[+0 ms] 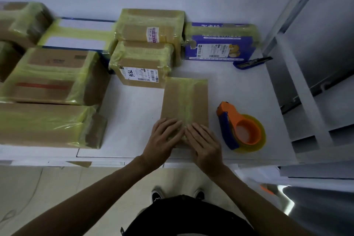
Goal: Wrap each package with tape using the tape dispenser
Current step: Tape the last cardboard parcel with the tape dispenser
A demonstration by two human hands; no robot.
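A flat brown package (184, 99) lies on the white table (134, 120) in front of me, with a strip of yellowish tape running down its middle. My left hand (164, 138) and my right hand (205, 143) both press flat on its near end, fingers straight, fingertips almost meeting over the tape. The orange and blue tape dispenser (239, 126), loaded with a yellow tape roll, lies on the table just right of the package, apart from both hands.
Several taped cardboard boxes (51, 76) crowd the left and back of the table. A purple taped box (218, 44) stands at the back right, with a blue box cutter (252, 62) beside it. A metal shelf frame (298, 82) rises at the right.
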